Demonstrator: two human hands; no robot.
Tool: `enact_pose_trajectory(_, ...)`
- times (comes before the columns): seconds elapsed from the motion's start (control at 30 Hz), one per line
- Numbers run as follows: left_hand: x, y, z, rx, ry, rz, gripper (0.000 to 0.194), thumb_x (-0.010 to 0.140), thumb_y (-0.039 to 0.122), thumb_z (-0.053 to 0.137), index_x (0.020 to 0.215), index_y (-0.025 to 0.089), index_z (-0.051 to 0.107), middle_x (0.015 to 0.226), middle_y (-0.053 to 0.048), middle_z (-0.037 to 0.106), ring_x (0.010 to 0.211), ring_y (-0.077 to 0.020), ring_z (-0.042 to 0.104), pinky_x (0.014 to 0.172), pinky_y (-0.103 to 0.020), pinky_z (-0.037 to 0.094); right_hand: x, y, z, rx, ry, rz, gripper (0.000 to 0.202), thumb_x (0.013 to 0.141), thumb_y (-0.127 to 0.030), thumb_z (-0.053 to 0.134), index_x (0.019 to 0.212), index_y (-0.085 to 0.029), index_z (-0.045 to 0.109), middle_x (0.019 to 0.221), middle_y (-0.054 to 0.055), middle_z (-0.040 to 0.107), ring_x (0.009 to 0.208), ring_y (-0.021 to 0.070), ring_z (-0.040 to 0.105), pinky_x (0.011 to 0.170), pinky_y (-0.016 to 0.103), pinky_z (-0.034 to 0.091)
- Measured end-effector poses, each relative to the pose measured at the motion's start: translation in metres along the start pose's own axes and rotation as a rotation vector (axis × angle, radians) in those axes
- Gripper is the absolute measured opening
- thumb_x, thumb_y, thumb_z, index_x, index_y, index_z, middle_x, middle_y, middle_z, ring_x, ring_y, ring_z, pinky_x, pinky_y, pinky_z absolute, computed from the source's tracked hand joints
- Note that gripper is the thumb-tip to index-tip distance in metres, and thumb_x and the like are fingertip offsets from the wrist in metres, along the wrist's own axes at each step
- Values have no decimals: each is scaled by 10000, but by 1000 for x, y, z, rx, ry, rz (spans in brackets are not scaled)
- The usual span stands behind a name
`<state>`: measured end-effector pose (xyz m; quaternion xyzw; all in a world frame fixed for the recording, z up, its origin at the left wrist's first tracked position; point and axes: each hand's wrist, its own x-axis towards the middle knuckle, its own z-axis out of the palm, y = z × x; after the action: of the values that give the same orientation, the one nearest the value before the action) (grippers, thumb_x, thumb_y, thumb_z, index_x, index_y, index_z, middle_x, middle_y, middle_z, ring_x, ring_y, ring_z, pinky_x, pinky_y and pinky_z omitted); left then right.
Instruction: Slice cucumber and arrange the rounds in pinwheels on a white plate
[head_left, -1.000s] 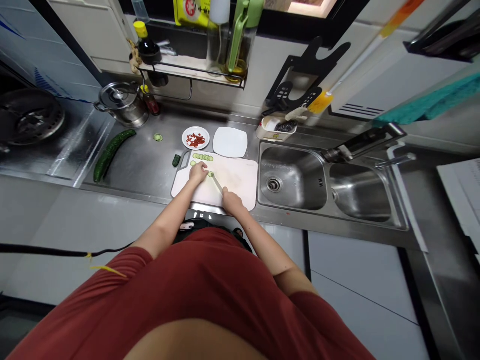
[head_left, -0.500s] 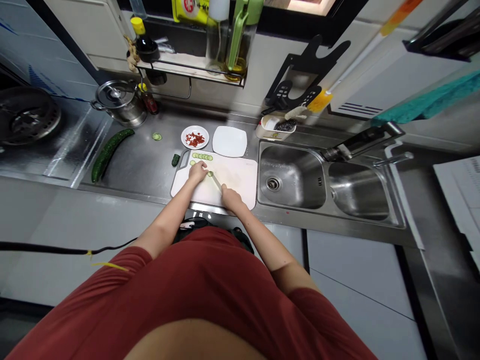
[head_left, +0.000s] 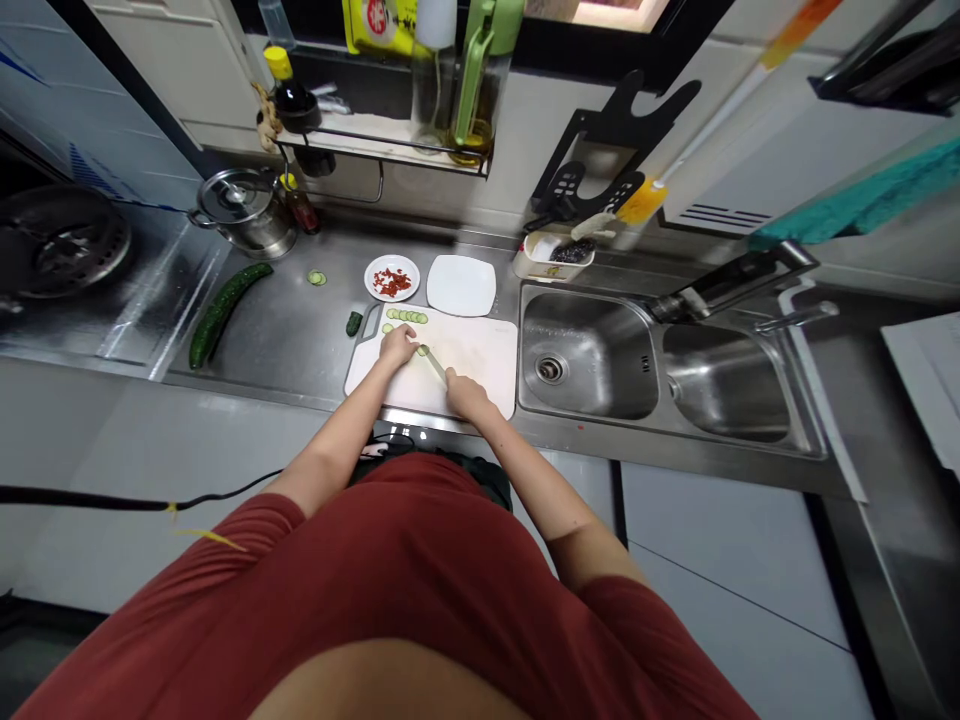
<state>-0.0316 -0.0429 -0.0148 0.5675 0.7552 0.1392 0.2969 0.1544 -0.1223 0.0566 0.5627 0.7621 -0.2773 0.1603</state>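
My right hand is closed round the handle of a kitchen knife, its blade pointing up and left over the white cutting board. A cucumber slice lies on the blade near the tip. Just left of it is my left hand, thumb and fingers a little apart, with nothing visible between them. Behind that hand a row of cucumber slices lies along the board's far edge, with another slice in front of the row. A cucumber end piece sits on the counter left of the board.
Behind the board stand a plate of chopped red pieces and a white square plate. A whole cucumber, a few slices and a lidded pot are to the left. The double sink adjoins the board's right side.
The whole view has shifted slightly. Both hands and the knife keep nearly the same place over the board, and the slice stays at the blade's tip.
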Motion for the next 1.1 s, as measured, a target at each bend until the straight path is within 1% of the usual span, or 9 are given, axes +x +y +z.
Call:
enact_pose_trajectory(0.17, 0, 1, -1, 9, -6, -3, 219, 728, 302, 676, 923, 237, 601, 819, 6, 638, 792, -159, 586, 710, -247, 397, 1, 1, -5, -16, -11, -18, 293, 898, -101, 325, 1165, -149, 435, 1052, 167, 637, 970, 271, 626, 758, 353, 478)
enact_pose_trajectory(0.43, 2, 0, 0, 6, -5, -2, 212, 726, 297, 676, 914, 236, 602, 816, 7, 640, 785, -158, 586, 711, -249, 398, -5, 2, 5, -1, 6, -14, 303, 877, -87, 339, 1163, -134, 425, 1037, 171, 642, 948, 270, 631, 753, 357, 482)
enact_pose_trajectory(0.53, 2, -1, 1, 4, 1, 2, 212, 728, 297, 673, 918, 237, 601, 814, 8, 639, 793, -158, 587, 718, -248, 400, -2, 1, 3, 4, 9, -17, 310, 872, -75, 329, 1159, -140, 427, 1043, 167, 640, 952, 260, 630, 753, 346, 482)
enact_pose_trajectory(0.73, 4, -2, 1, -4, -4, -3, 202, 721, 295, 678, 899, 237, 601, 819, 4, 639, 783, -158, 585, 716, -251, 401, 0, -1, -1, -4, -2, -4, 309, 878, -85, 336, 1167, -141, 431, 1050, 168, 639, 973, 269, 624, 760, 353, 479)
enact_pose_trajectory(0.83, 4, -3, 2, -13, -1, -4, 206, 713, 297, 682, 894, 240, 601, 799, 7, 636, 780, -161, 584, 715, -252, 402, -1, 0, -1, -5, -6, -3, 299, 882, -100, 359, 1169, -143, 431, 1059, 167, 636, 982, 262, 620, 773, 343, 474)
enact_pose_trajectory(1.1, 4, -2, 0, -1, -6, 5, 206, 713, 301, 685, 890, 241, 599, 802, 0, 636, 794, -166, 586, 741, -258, 410, 0, -2, 2, -11, 4, 9, 305, 888, -100, 352, 1179, -143, 435, 1051, 168, 639, 974, 263, 627, 762, 338, 478)
